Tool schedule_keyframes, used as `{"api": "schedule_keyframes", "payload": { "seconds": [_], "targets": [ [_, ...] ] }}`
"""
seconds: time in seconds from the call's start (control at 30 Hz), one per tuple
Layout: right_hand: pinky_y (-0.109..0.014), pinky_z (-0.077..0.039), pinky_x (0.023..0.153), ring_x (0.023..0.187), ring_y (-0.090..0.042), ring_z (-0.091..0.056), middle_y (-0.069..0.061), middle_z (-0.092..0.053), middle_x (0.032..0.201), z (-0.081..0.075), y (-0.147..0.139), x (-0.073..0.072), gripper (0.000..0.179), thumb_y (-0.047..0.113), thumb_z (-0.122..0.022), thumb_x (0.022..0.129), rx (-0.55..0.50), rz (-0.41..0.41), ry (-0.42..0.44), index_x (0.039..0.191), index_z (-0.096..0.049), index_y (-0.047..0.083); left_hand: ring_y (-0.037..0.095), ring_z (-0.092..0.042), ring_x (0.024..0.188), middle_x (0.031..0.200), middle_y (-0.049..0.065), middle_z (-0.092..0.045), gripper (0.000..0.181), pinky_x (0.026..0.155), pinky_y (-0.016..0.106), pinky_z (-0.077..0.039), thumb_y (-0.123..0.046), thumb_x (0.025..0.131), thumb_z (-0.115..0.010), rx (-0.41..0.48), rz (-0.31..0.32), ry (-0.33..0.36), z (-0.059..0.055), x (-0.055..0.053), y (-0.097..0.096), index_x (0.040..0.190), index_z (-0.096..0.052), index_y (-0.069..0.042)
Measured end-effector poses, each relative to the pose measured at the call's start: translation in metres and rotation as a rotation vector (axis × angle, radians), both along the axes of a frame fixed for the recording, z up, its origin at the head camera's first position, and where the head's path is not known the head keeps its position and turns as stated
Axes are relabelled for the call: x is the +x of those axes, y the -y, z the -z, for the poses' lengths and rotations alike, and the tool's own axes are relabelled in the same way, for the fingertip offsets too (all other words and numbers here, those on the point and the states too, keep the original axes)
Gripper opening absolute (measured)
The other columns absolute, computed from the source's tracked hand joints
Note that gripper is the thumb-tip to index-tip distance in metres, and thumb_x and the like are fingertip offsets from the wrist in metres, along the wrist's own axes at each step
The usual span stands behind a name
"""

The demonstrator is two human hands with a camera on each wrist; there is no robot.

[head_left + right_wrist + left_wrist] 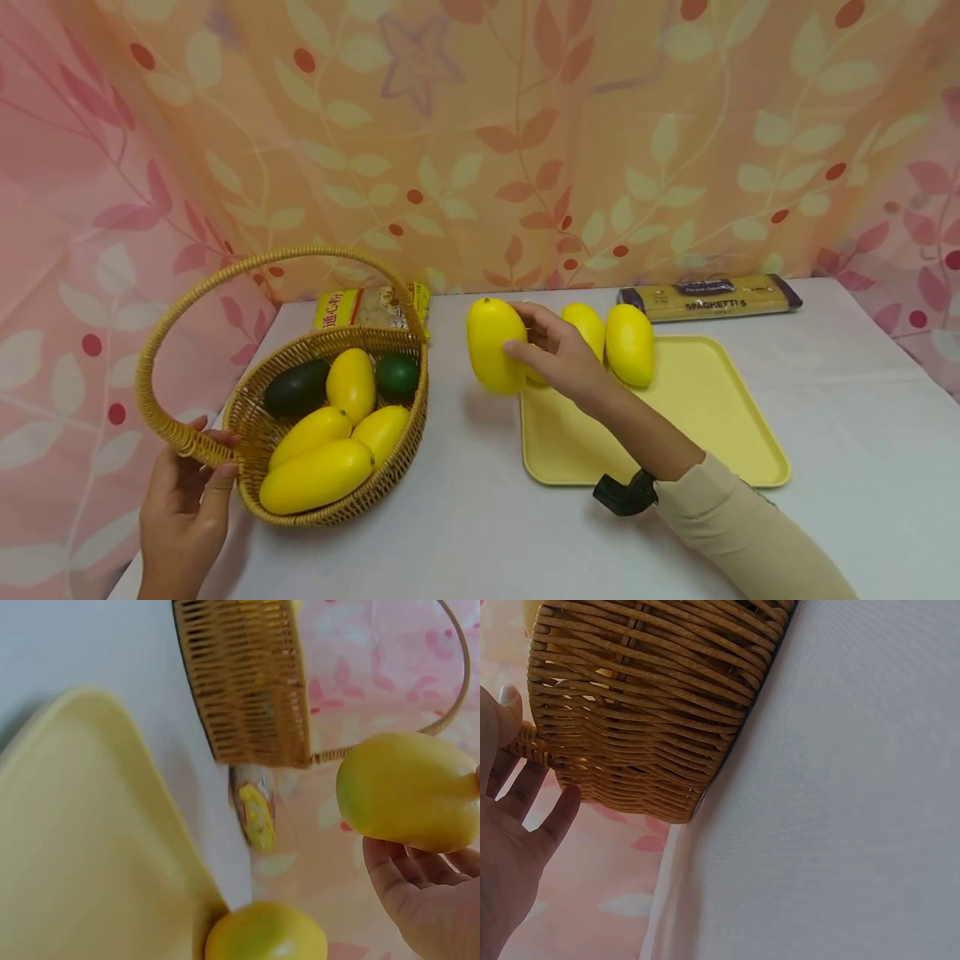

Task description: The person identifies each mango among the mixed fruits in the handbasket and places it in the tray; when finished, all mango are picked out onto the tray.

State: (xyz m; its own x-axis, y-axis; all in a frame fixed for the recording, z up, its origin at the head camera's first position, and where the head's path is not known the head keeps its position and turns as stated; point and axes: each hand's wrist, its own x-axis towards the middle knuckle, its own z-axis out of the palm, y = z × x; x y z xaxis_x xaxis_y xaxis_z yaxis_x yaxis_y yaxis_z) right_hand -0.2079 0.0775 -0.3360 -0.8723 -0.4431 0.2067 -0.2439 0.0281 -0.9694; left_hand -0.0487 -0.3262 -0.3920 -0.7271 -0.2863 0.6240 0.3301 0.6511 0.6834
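Note:
My right hand [573,362] grips a yellow mango [491,348] in the air, between the basket and the tray; the right wrist view shows this mango [409,791] from below, fingers under it. At the left, my left hand [183,512] holds the foot of the wicker basket's arched handle [156,358], thumb and fingers around it. The wicker basket [375,493] contains several yellow mangoes [318,477], a dark avocado [296,388] and a round dark green fruit [397,377]. More mangoes [630,344] lie at the back left of the yellow tray [705,417], one partly hidden by my right hand.
Behind the basket lies a yellow food packet [367,307]. A spaghetti pack [712,298] lies behind the tray, along the back edge of the white table [450,517]. Patterned cloth [525,150] hangs close behind and at both sides.

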Motion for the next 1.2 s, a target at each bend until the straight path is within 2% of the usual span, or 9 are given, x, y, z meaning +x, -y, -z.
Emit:
{"api": "schedule_keyframes", "payload": {
  "seconds": [0.17,0.4,0.57,0.73,0.9,1.1,1.2],
  "targets": [
    [-0.033,-0.050,0.101,0.122,-0.028,-0.057,-0.014,-0.055,0.139,0.002,-0.021,-0.003,0.054,0.012,-0.063,0.099,-0.005,0.037,0.026,0.149,-0.042,0.007,0.011,-0.062,0.104,0.114,0.007,-0.060,0.073,0.094,0.012,-0.047,0.033,0.080,-0.058,0.001,0.006,-0.005,0.001,0.001,0.000,0.145,-0.045,0.004],
    [-0.026,-0.052,0.095,0.123,-0.026,-0.055,-0.015,-0.053,0.141,0.006,-0.053,-0.008,0.051,0.015,-0.058,0.102,0.001,0.103,0.028,0.149,-0.041,0.008,0.010,-0.062,0.105,0.115,0.004,-0.059,0.073,0.094,0.011,-0.046,0.030,0.082,-0.059,-0.001,-0.019,0.033,-0.001,0.002,0.000,0.147,-0.045,0.000],
    [-0.022,-0.051,0.094,0.123,-0.021,-0.053,-0.017,-0.047,0.146,0.002,-0.075,-0.006,0.052,0.021,-0.056,0.104,0.001,0.134,0.011,0.150,-0.038,0.004,0.010,-0.062,0.105,0.115,0.005,-0.059,0.073,0.094,0.012,-0.046,0.031,0.081,-0.058,-0.003,-0.003,0.015,0.000,0.001,0.000,0.146,-0.045,0.001],
    [-0.019,-0.049,0.094,0.122,-0.020,-0.051,-0.012,-0.041,0.150,-0.003,-0.098,-0.006,0.058,0.031,-0.054,0.105,0.031,0.210,0.039,0.154,-0.035,0.006,0.011,-0.062,0.105,0.114,0.007,-0.059,0.073,0.094,0.012,-0.046,0.032,0.081,-0.058,-0.004,0.010,-0.001,0.001,-0.001,0.000,0.146,-0.044,0.002],
    [-0.016,-0.049,0.091,0.119,-0.018,-0.050,-0.009,-0.043,0.143,-0.006,-0.123,-0.015,0.060,0.031,-0.052,0.106,0.044,0.279,0.061,0.156,-0.032,0.004,0.010,-0.061,0.105,0.114,0.005,-0.060,0.072,0.094,0.012,-0.046,0.031,0.082,-0.058,0.006,-0.003,0.007,0.001,-0.001,-0.001,0.146,-0.045,0.001],
    [-0.015,-0.049,0.085,0.111,-0.013,-0.052,-0.001,-0.047,0.135,-0.007,-0.154,-0.028,0.064,0.033,-0.056,0.103,0.041,0.365,0.118,0.155,-0.033,0.005,0.010,-0.062,0.105,0.114,0.008,-0.060,0.071,0.094,0.012,-0.046,0.032,0.081,-0.057,-0.010,0.015,-0.012,0.000,-0.001,0.000,0.145,-0.045,0.004],
    [-0.016,-0.050,0.082,0.106,-0.010,-0.053,0.003,-0.048,0.127,-0.004,-0.173,-0.036,0.056,0.030,-0.057,0.103,0.000,0.346,0.169,0.151,-0.038,0.008,0.011,-0.062,0.105,0.114,0.009,-0.060,0.071,0.095,0.013,-0.046,0.032,0.081,-0.057,-0.013,0.014,-0.008,-0.001,0.000,0.000,0.145,-0.044,0.004]
  ]
}}
